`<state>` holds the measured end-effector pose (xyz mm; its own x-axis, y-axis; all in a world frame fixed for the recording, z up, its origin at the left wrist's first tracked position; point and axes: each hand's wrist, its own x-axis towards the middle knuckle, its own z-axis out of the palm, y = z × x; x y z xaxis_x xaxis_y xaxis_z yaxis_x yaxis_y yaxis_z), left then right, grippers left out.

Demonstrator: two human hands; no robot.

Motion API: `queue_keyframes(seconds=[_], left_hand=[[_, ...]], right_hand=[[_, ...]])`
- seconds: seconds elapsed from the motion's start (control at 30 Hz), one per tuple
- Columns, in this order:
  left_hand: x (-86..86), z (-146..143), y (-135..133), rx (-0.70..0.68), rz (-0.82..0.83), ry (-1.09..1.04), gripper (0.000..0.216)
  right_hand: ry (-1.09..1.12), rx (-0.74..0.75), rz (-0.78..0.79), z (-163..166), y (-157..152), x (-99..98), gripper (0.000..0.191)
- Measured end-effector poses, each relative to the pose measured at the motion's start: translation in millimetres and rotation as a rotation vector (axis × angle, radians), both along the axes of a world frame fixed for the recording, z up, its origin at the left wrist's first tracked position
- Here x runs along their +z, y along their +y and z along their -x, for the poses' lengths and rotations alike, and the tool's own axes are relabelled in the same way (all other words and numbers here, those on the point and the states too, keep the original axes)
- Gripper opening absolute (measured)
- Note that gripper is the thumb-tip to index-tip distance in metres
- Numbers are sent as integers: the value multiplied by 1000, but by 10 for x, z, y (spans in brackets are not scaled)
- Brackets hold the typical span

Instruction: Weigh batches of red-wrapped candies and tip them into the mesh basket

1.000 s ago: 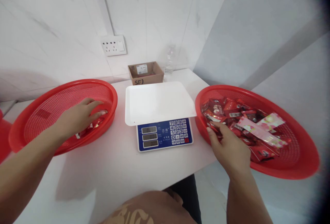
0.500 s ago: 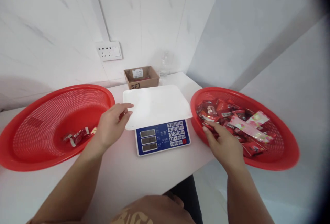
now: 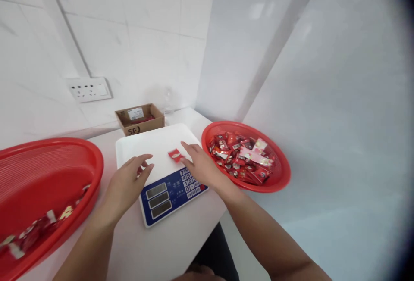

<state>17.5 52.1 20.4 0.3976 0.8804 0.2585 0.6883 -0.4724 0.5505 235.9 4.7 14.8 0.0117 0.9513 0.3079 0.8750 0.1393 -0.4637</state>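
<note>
A small red wrapped packet (image 3: 175, 155) is over the white tray (image 3: 155, 141) of a blue-and-white digital scale (image 3: 174, 195). Beside it is my right hand (image 3: 200, 164), thumb and index finger spread apart, the thumb tip at the packet's right edge. My left hand (image 3: 127, 186) hovers at the tray's left side, its thumb and fingers apart with nothing between them. To the right stands a red basket (image 3: 281, 177) holding many red packets (image 3: 233, 151) and pink-and-white strips (image 3: 257, 156). Another red basket (image 3: 93, 156) at the left holds several red wrapped pieces (image 3: 35, 231).
Behind the scale sits a cardboard box (image 3: 139, 119) with something red inside. A clear bottle (image 3: 168, 102) stands next to it by the wall. A wall socket (image 3: 89, 90) is at the upper left. The table's front edge runs below the scale.
My right hand has moved left from the right basket to the tray, where a red packet now shows. The view has turned right. My left hand stays by the tray's left side.
</note>
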Motion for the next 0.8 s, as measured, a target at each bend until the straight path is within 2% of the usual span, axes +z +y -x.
queue_keyframes(seconds=[0.1,0.13,0.2,0.27,0.37,0.43,0.57,0.67,0.8], left_hand=[[15,34,43,9,16,-19,37],[25,42,53,13,18,-20,37],[45,49,71,26,16,-9,39],[51,46,89,32,15,-1,39],[29,44,120,24,28,-3,40],[7,49,138,12,37,-4,40],[-20,67,147,8,50,6,40],[-32,81,138,-1,43,21,41],[-60,106,130,-11,28,24,41]], right_hand=[[-11,-31,-22,-272,74,124,47],[-35,-71,17,-405,80,160,46],[-120,-159,203,-688,68,198,44],[-201,-182,444,-937,26,180,40],[-220,-120,658,-1160,-66,78,37],[-211,-64,739,-1214,-111,2,44],[-192,18,793,-1226,-103,-82,60],[-186,36,809,-1204,-51,-102,57],[-198,-20,789,-1144,-14,-158,49]])
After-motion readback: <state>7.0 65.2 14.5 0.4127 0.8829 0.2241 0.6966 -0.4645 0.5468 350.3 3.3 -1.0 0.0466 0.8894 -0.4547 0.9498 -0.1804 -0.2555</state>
